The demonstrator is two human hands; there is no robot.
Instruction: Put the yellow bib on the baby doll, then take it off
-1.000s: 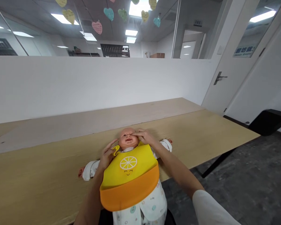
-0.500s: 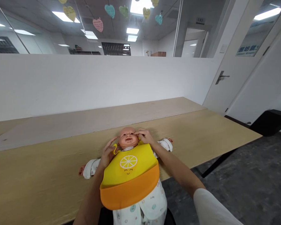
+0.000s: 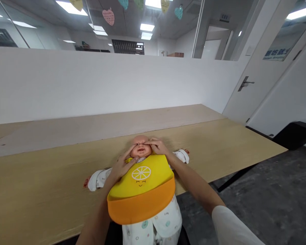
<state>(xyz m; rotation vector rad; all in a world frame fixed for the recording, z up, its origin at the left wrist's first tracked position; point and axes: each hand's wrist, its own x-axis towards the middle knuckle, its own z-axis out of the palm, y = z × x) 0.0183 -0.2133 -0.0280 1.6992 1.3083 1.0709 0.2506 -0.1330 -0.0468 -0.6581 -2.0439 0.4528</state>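
Observation:
A baby doll [image 3: 140, 148] lies on its back on a light wooden table [image 3: 40, 173], wearing a white printed sleepsuit [image 3: 165, 221]. Its yellow and orange silicone bib [image 3: 141, 183] with a citrus-slice print covers the chest. My left hand [image 3: 122, 166] rests on the doll's face, fingers reaching up beside its eye and hiding that cheek. My right hand [image 3: 156, 146] presses its fingertips at the doll's other eye. Neither hand holds anything.
A low white partition wall [image 3: 91, 85] runs along the table's far side, with a paler wooden board [image 3: 91, 131] against it. A white door [image 3: 255, 88] stands at the right. The table's right edge drops to a grey floor [image 3: 244, 200].
My left hand has moved from beside the bib's neck tab up onto the doll's face. My right hand stays at the eye. The view has shifted slightly.

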